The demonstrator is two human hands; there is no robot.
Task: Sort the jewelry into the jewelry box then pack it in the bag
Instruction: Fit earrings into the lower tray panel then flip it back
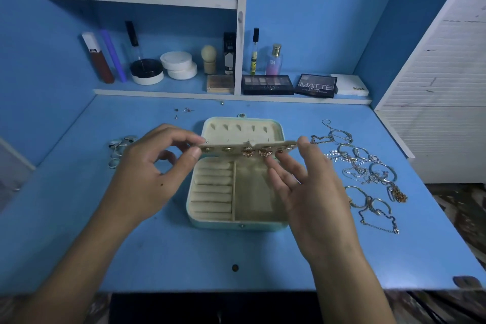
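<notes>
Blue desk (pixel 79 231) against blue wall, cosmetics on shelves behind. Jewelry box (pixel 236 223) open at centre, lid laid back flat. My left hand (pixel 147 173) pinches left end of earring panel (pixel 247 147) between thumb and forefinger — other fingers curled loosely. My right hand (pixel 310 187) steadies right end, thumb against edge, fingers spread and straight below panel. Earrings (pixel 256 152) pinned along panel. Rings (pixel 119 147) lie left of box; tangled chains and bracelets (pixel 368 173) right.
</notes>
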